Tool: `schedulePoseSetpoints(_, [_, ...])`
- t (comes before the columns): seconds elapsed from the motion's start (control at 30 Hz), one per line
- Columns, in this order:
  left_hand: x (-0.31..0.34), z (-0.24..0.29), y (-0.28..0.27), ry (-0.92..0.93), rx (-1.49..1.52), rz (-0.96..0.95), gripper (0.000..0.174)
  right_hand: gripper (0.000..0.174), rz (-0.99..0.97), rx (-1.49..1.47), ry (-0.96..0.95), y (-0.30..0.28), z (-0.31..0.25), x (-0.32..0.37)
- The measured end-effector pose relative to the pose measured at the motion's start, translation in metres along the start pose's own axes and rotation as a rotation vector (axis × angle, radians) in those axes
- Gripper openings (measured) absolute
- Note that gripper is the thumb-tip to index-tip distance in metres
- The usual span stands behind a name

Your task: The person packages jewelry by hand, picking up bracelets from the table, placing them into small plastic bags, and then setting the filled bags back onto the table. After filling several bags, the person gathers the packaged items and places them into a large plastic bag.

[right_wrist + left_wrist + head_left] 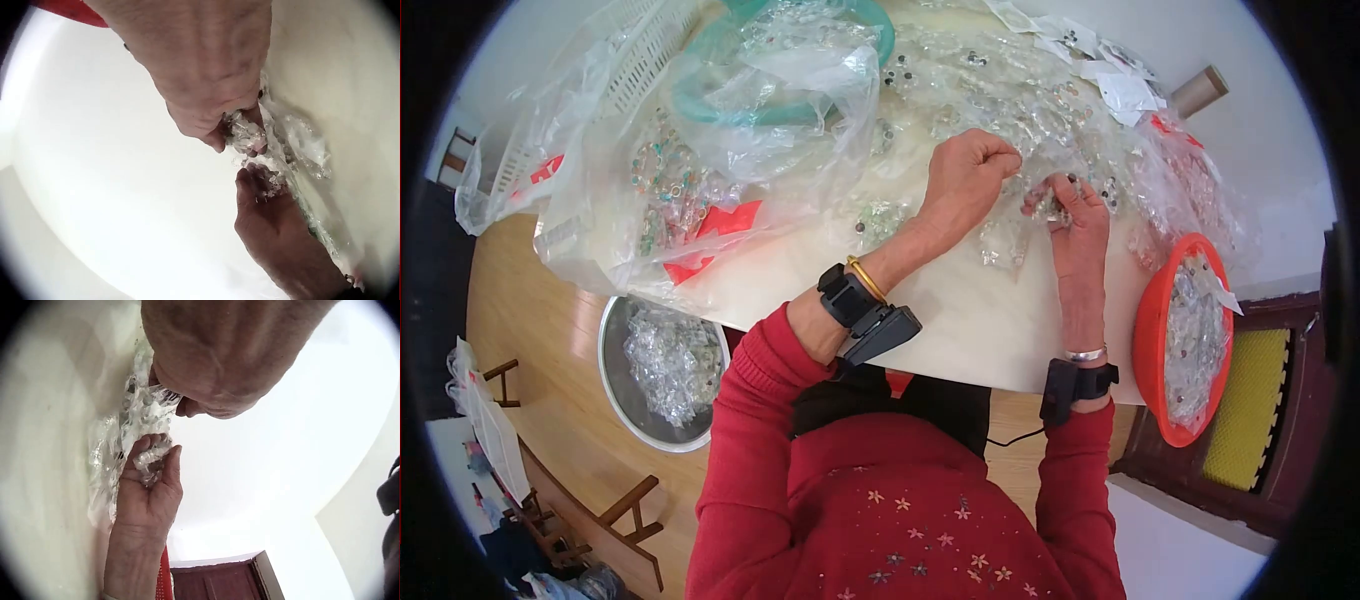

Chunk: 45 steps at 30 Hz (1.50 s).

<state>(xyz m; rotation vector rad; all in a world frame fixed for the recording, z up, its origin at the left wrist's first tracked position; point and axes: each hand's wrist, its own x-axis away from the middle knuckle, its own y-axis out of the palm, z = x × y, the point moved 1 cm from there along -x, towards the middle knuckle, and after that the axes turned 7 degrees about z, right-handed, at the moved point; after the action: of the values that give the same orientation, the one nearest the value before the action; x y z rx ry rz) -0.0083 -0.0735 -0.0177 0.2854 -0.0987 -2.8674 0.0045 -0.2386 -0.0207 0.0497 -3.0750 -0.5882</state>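
Over a pale table (920,320), my left hand (970,180) has its fingers curled and pinches a small clear plastic packet, which shows at the fingertips in the right wrist view (270,181). Close beside it, my right hand (1082,225) is palm up and holds several clear packets (245,132) between curled fingers and thumb. Behind and around both hands spreads a heap of small clear packets (1040,110), some with dark beads inside. A few more packets (1002,242) lie on the table between the wrists.
A teal basin (887,45) under clear plastic stands at the back left, near a white slatted basket (645,60). Bagged beaded pieces (665,165) lie at the left. An orange-red basin (1150,340) of packets is at the right edge; a metal basin (612,370) stands lower left.
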Motion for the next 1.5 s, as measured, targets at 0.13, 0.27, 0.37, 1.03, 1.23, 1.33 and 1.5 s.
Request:
schedulePoseSetpoints(0.13, [-0.002,-0.002,0.0,0.009,-0.018,-0.006,0.016,0.011,-0.002,-0.026,0.026,0.003,-0.004,0.002])
schedulePoseSetpoints(0.27, [-0.003,-0.001,-0.001,0.021,-0.05,0.025,0.016,0.018,-0.076,0.385,-0.054,-0.001,-0.005,0.004])
schedulePoseSetpoints(0.37, [-0.004,0.0,-0.002,-0.032,-0.06,0.054,0.016,0.023,-0.063,0.433,-0.091,-0.003,-0.004,0.005])
schedulePoseSetpoints(1.03, [-0.01,-0.006,-0.003,0.069,-0.001,0.128,0.019,0.026,-0.459,1.797,-0.647,0.012,-0.029,-0.01])
schedulePoseSetpoints(1.23, [-0.009,0.002,-0.008,0.047,0.003,0.113,0.02,0.019,-0.193,1.357,-0.338,0.02,-0.056,-0.008])
schedulePoseSetpoints(1.33, [-0.01,0.008,-0.008,0.042,-0.016,0.049,0.02,0.015,-0.106,0.335,-0.008,0.008,-0.05,-0.005])
schedulePoseSetpoints(1.5, [-0.003,0.019,-0.004,0.151,0.121,-0.151,0.023,0.014,-0.02,0.146,-0.048,0.001,-0.034,0.001])
